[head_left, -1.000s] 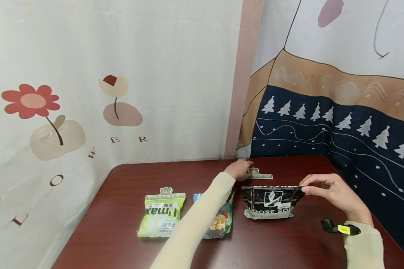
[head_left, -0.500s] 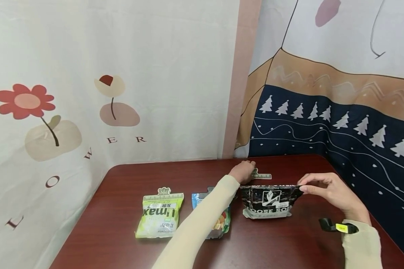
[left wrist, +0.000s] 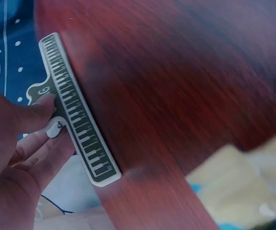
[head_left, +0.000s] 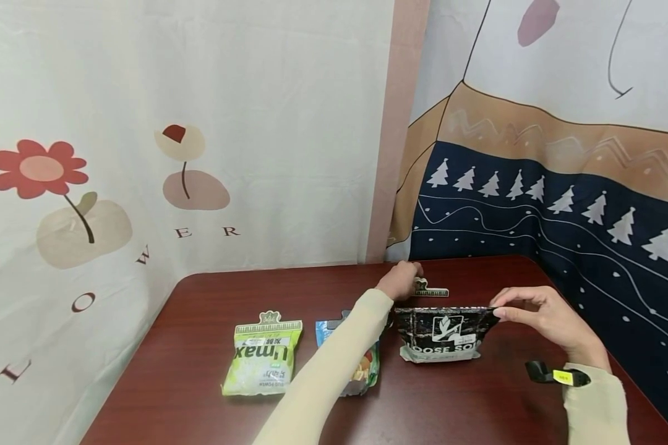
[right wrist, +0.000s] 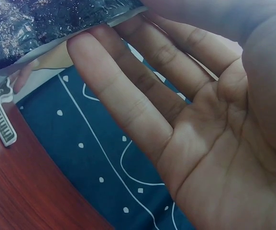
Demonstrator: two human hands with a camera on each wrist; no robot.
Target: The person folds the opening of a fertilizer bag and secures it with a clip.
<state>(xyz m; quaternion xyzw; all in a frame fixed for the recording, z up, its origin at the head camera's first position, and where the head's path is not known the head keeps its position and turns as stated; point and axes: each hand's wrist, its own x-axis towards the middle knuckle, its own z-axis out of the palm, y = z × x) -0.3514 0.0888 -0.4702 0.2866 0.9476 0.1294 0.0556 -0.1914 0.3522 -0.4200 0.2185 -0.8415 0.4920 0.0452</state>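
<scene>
A long bag clip with a piano-key pattern [left wrist: 82, 115] is pinched at its scalloped handle by my left hand [head_left: 399, 282], thumb on top and fingers below. In the head view only the clip's right part shows beyond that hand. My right hand [head_left: 556, 324] pinches the upper right corner of a black bag marked "LOOSE SO…" [head_left: 444, 334], which stands upright near the table's middle. The right wrist view shows the bag's edge [right wrist: 42, 28] above the extended fingers, part of the grip being hidden.
A green and white bag [head_left: 263, 364] with a similar clip [head_left: 269, 322] across its top lies on the left of the dark red table [head_left: 172, 346]. A blue and green bag [head_left: 372, 371] lies partly under the left sleeve. Printed cloth [head_left: 289, 154] hangs behind the table.
The left hand has shifted slightly right over the clip's handle, and its fingers have drawn in on it. The right hand still holds the bag's corner. The head view has turned slightly right.
</scene>
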